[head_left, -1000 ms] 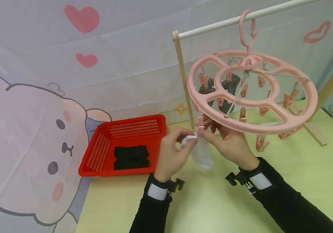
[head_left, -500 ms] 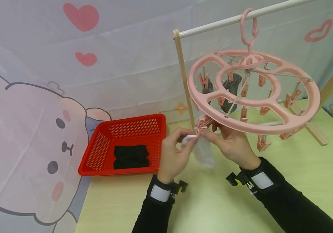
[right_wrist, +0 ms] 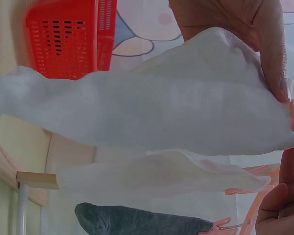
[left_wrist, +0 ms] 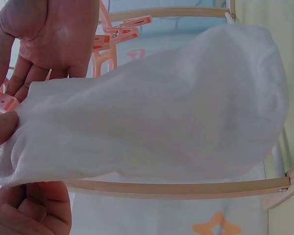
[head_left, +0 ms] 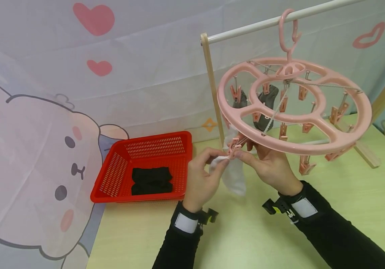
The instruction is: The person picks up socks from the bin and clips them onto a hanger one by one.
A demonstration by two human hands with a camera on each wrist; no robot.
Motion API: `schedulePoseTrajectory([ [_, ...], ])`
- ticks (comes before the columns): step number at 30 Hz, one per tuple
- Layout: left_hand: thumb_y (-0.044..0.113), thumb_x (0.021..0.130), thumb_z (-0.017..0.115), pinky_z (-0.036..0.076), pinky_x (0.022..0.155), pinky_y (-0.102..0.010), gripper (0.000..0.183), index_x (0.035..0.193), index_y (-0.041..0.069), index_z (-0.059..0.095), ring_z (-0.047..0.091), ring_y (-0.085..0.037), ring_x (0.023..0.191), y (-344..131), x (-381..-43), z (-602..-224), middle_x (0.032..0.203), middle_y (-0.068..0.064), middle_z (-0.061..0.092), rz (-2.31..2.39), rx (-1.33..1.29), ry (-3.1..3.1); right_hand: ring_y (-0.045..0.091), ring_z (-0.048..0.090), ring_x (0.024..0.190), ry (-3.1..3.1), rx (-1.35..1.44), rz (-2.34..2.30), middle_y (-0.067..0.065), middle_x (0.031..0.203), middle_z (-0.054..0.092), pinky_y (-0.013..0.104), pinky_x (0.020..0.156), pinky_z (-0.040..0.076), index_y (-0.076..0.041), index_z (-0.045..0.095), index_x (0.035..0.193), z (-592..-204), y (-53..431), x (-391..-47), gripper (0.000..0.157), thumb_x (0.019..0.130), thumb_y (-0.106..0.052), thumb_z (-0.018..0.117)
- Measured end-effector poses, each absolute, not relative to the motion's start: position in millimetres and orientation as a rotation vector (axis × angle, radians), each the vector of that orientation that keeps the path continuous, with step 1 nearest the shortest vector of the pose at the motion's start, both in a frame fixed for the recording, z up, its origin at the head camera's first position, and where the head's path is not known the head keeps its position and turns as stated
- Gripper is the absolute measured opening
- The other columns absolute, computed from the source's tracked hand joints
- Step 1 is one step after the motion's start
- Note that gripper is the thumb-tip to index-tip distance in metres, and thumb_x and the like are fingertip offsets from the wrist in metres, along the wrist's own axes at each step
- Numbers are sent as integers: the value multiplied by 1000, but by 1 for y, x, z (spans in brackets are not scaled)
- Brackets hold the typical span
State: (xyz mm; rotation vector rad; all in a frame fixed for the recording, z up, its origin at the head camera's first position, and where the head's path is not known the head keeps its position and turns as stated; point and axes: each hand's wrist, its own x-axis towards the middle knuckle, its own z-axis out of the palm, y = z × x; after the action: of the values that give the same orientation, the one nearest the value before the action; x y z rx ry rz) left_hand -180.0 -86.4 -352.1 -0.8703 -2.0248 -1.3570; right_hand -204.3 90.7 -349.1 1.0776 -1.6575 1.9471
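Note:
My left hand (head_left: 200, 181) pinches the cuff of a white sock (left_wrist: 152, 107) between thumb and fingers, and the sock's foot hangs down. With my right hand (head_left: 274, 170) I pinch a pink clothespin (head_left: 234, 147) on the near left rim of a round pink drying hanger (head_left: 296, 148). The clothespin's tip meets the sock's cuff. Behind, the right wrist view has a second white sock (right_wrist: 152, 178) hanging. Two grey socks (head_left: 268, 106) hang from clothespins further back on the ring.
A red basket (head_left: 148, 140) holding folded black cloth (head_left: 152, 181) stands left of my hands. The hanger hooks over a white rod (head_left: 246, 33) on a wooden stand (head_left: 211, 86). Several other clothespins (head_left: 306, 165) dangle from the ring. A printed cloth forms the backdrop.
The clothespin has tilted at the sock's cuff. The hanger has shifted slightly right, and the left grey sock has turned and looks narrower. Both hands keep nearly the same place.

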Motion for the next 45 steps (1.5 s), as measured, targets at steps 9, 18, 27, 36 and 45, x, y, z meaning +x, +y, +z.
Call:
schedulePoseTrajectory([
  [9, 0, 83, 69, 52, 71, -30, 11, 92, -2, 63, 59, -15, 78, -86, -181, -351, 86, -13, 68, -1332, -865, -2026, 20, 53, 84, -1644, 1086, 1959, 12, 96, 63, 28, 72, 40, 11, 55, 108, -348, 92, -203, 33, 77, 23, 60],
  [18, 0, 83, 68, 50, 64, -27, 12, 93, -2, 63, 57, -15, 74, -85, -179, -348, 85, -12, 68, -1363, -864, -2013, 20, 50, 83, -1631, 1092, 1966, 11, 96, 63, 29, 72, 39, 11, 55, 110, -350, 91, -203, 38, 75, 26, 59],
  [27, 15, 88, 68, 51, 68, -26, 14, 98, 5, 66, 58, -11, 79, -89, -195, -369, 90, -5, 69, -1395, -874, -2017, 20, 49, 83, -1631, 1095, 1963, 10, 94, 62, 30, 73, 38, 13, 54, 108, -350, 91, -203, 35, 76, 24, 60],
  [36, 14, 88, 68, 51, 68, -27, 13, 97, 5, 65, 58, -11, 79, -89, -196, -368, 90, -6, 69, -1407, -886, -1996, 22, 50, 86, -1646, 1084, 1958, 13, 100, 61, 29, 74, 40, 10, 51, 115, -357, 92, -207, 41, 77, 18, 64],
  [45, 14, 88, 67, 51, 70, -27, 16, 100, 5, 64, 59, -12, 81, -90, -194, -370, 94, -6, 69, -1419, -885, -2000, 21, 50, 86, -1637, 1110, 1956, 13, 98, 60, 29, 73, 38, 13, 48, 115, -355, 91, -204, 42, 75, 23, 61],
])
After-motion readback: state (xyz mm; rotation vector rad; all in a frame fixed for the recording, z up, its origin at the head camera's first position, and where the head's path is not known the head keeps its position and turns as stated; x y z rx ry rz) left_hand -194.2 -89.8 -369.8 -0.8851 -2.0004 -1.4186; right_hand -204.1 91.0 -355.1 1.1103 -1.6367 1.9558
